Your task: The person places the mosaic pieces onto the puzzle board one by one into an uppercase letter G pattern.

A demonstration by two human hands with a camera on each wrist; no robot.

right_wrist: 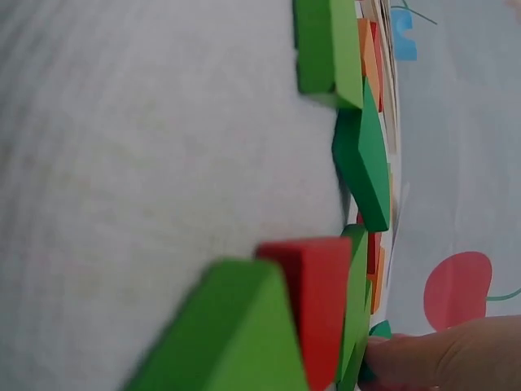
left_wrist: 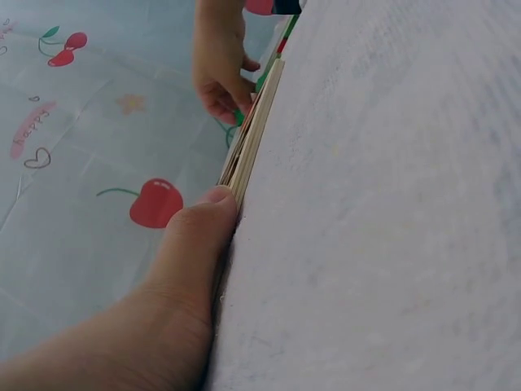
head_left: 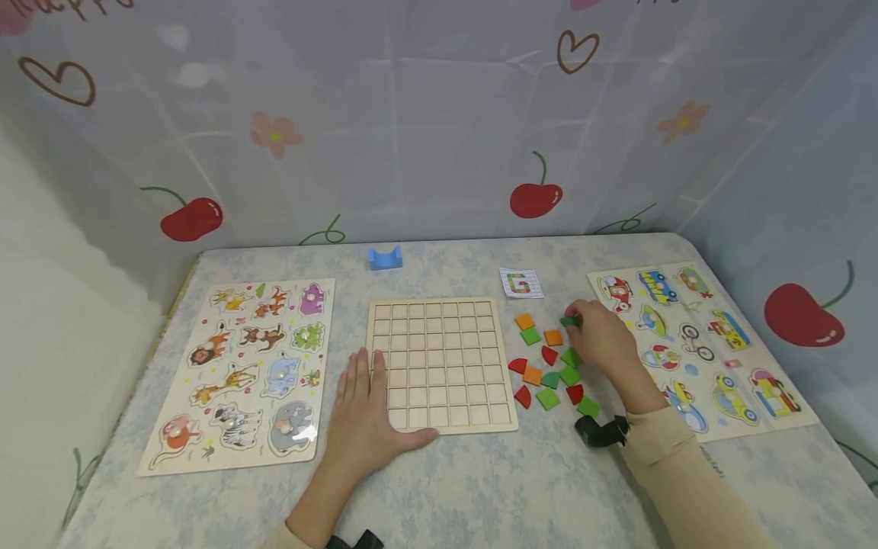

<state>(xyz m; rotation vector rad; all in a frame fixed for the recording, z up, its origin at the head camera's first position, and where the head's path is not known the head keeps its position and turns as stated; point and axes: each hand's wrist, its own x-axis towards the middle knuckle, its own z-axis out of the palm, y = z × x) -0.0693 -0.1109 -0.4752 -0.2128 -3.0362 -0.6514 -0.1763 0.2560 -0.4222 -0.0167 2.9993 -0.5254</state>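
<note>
A square wooden grid board (head_left: 442, 366) lies in the middle of the table. My left hand (head_left: 363, 423) rests at its near left corner with straight fingers along the left side and the thumb by the near edge. In the left wrist view the thumb (left_wrist: 199, 232) touches the board's edge. To the right of the board, my right hand (head_left: 604, 339) pinches a dark green piece (head_left: 569, 321) between thumb and fingers. Around it lie light green squares (head_left: 547, 398), orange squares (head_left: 532, 375), red quarter-round pieces (head_left: 523, 396) and another dark green piece (head_left: 551, 379).
A small pattern card (head_left: 521, 283) lies behind the pieces, and a blue holder (head_left: 386, 258) stands behind the board. An animal puzzle board (head_left: 261, 408) lies at left, a vehicle puzzle board (head_left: 744, 364) at right under the right forearm. A printed curtain (head_left: 411, 152) hangs behind the table.
</note>
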